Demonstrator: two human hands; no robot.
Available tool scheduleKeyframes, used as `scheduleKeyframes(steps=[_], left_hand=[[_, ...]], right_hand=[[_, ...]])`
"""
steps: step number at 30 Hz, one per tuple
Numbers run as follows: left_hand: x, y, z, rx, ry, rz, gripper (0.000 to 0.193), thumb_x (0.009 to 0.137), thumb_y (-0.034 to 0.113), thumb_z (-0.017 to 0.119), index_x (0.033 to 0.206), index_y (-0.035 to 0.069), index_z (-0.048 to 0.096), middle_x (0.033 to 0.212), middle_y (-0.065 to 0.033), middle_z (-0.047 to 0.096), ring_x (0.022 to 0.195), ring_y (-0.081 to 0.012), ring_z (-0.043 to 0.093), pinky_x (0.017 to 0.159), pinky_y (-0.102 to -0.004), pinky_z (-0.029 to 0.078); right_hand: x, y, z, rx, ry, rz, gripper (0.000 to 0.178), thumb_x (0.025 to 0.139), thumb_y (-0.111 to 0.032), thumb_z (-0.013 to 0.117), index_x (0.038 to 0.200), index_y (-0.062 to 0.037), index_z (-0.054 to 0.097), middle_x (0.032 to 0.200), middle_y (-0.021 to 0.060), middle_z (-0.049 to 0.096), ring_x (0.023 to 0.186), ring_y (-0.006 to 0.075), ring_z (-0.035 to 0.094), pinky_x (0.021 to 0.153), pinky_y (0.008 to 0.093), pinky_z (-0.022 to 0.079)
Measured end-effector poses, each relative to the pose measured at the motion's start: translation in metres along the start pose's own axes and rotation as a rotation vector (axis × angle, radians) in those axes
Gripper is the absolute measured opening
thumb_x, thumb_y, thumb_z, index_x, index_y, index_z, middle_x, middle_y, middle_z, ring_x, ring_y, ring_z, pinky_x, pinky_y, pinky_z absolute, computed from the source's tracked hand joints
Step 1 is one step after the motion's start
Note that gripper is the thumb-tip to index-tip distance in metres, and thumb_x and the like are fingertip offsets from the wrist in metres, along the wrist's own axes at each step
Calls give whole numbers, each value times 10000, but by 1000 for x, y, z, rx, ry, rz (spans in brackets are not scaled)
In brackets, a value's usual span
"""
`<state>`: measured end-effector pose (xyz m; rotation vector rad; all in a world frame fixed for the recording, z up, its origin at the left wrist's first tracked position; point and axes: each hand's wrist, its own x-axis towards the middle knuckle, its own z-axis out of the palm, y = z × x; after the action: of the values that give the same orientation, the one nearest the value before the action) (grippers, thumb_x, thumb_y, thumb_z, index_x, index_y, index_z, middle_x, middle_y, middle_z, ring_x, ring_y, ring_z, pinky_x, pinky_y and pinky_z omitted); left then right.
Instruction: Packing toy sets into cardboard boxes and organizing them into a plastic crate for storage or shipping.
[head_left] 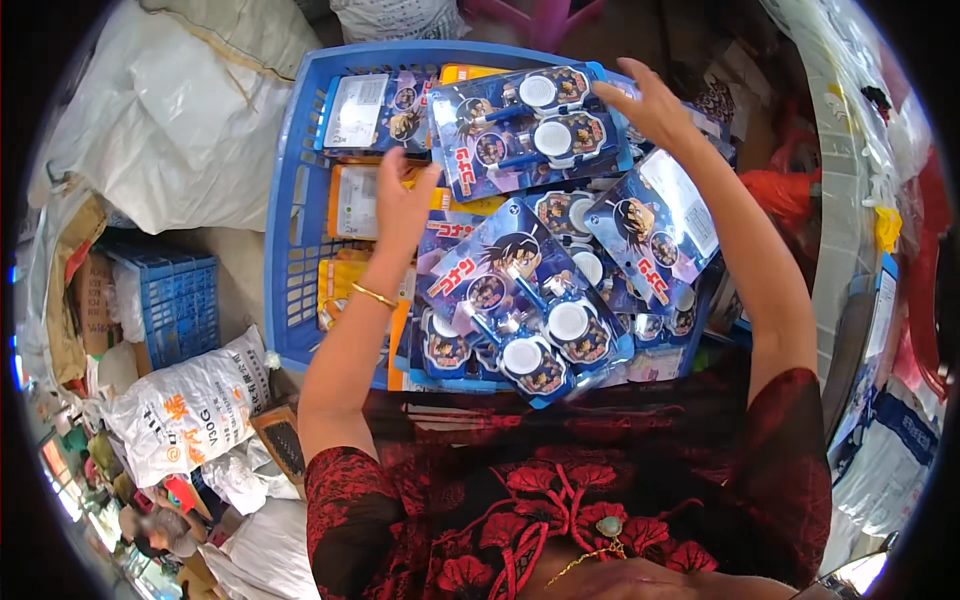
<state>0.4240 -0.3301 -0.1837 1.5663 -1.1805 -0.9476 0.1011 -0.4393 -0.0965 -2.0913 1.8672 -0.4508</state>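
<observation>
A blue plastic crate (287,200) in front of me holds a loose pile of blister-packed toy sets on blue cards with cartoon print and round white parts. One blister pack (500,150) lies tilted on top at the far side. Just off its left edge is my left hand (402,200), fingers spread and holding nothing. My right hand (650,108) is at the pack's right edge, thumb and fingers apart, the thumb touching or nearly touching it. Nearer to me rests another blister pack (515,265), and a third pack (655,225) lies to its right, partly overlapping others.
Orange-yellow packages (355,200) line the crate's left side. White sacks (190,110) stand at the far left. A smaller blue basket (180,300) and a printed white sack (190,405) are on the floor at left. A pink stool (545,20) stands beyond the crate.
</observation>
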Motion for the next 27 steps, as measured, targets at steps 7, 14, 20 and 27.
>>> scheduleKeyframes(steps=[7,14,20,27], left_hand=[[-31,16,8,155,-147,52,463,779,280,684,1102,-21,544,1081,-178,586,1011,-296,553,866,-360,422],[-24,10,16,39,-192,43,500,767,322,680,1117,-16,564,1011,-171,643,904,-263,626,782,-358,478],[-24,20,4,156,-103,-18,598,771,396,667,1142,-58,552,968,-207,640,865,-294,626,774,-353,479],[-40,82,-30,-593,-22,-188,665,792,399,695,1233,-33,448,1048,-116,588,973,-197,564,781,-330,480]], right_hand=[[40,-4,28,45,-234,171,951,638,-542,762,1328,16,420,1298,239,487,1182,352,507,981,386,418],[35,5,6,504,-264,169,655,706,-374,759,1168,48,567,1084,151,636,952,186,619,821,311,488],[33,-25,-27,764,-273,217,564,759,-190,743,1223,34,514,1065,124,619,887,179,624,792,287,507],[25,-105,-30,1167,-154,183,278,805,-164,698,1044,-46,619,878,23,662,719,99,634,609,216,494]])
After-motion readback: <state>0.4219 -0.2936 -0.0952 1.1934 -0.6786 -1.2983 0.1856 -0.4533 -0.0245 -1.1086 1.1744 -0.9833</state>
